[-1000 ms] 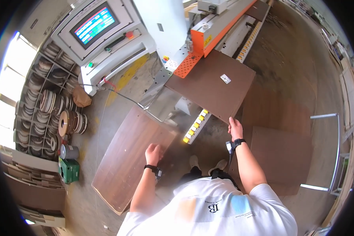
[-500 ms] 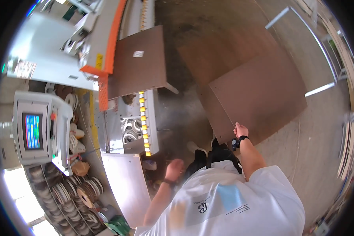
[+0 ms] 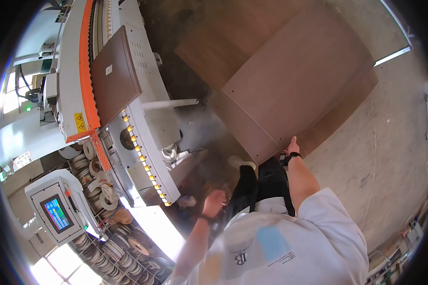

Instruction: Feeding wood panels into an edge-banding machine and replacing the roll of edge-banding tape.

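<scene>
Brown panel (image 3: 302, 78) lies flat above grey floor (image 3: 390, 142); right hand (image 3: 292, 144) at its corner, grip unclear; left hand (image 3: 215, 203) half-curled, empty.

Big brown rectangular wood-look panel (image 3: 302, 78) lying flat, dark holes near two corners, kinda offset atop another brown board (image 3: 246, 131).

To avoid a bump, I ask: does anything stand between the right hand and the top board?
Nothing visible does: the right hand is at the near corner of the top board; whether they touch is unclear.
</scene>
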Motion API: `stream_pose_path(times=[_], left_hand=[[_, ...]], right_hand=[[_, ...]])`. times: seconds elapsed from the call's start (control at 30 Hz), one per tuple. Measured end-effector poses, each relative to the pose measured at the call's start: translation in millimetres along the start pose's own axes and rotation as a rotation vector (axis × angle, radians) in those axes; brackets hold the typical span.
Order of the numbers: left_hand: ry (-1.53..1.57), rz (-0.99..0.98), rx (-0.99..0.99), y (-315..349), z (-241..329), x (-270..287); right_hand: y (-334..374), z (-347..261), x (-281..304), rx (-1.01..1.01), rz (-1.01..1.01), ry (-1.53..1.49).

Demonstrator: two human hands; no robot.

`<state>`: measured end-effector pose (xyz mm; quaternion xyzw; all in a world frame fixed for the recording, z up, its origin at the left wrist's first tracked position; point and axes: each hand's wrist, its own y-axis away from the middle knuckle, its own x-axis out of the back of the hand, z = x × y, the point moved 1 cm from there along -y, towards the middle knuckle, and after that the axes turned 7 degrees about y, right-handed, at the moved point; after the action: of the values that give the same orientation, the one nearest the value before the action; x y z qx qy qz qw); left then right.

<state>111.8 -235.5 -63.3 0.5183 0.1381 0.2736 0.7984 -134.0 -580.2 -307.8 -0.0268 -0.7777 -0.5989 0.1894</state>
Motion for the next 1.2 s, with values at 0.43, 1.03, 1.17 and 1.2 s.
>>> stream_pose_path(times=[0.43, 1.03, 1.17, 1.2], left_hand=[[-0.062, 0.001, 0.034, 9.3, -35.0, -15.1], [-0.202, -0.097, -0.123, -15.6, -49.5, -2.9], [-0.145, -0.181, -0.258, -34.4, -17.6, -35.1], [-0.12, -0.202, -0.3, -38.6, -8.7, -44.6]], right_hand=[[1.9, 9.6, -3.1, 0.228, 0.183, 0.269], [84.1, 75.2, 16.1, 0.111, -0.225, -0.149], [128.1, 111.2, 16.7, 0.142, -0.529, -0.236], [142.9, 117.0, 15.5, 0.124, -0.601, -0.241]])
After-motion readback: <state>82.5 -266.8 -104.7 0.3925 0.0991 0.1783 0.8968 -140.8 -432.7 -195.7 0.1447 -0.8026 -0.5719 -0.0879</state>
